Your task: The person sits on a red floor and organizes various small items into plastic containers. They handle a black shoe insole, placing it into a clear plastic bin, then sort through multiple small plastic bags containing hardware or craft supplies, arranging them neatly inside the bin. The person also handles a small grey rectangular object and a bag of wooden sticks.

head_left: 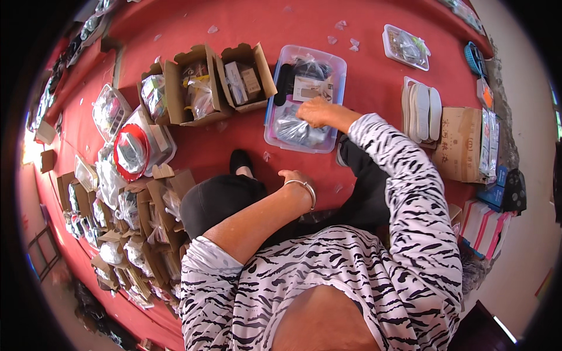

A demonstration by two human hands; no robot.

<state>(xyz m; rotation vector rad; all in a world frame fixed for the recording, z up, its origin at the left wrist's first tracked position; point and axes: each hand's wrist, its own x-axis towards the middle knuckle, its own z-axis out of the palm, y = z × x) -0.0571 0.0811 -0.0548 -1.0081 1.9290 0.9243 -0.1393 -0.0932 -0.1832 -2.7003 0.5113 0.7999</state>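
right grip (317, 112) over clear bin (341, 76) | printed packet (309, 88) inside | brown carton (459, 137) lettered

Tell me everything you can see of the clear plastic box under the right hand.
The clear plastic box is a round-cornered, open-topped rectangle with bluish edging at its left. It sits upright on the red covering, holding a long black item, a printed card and bagged goods. The right hand reaches in, gripping a clear bag.
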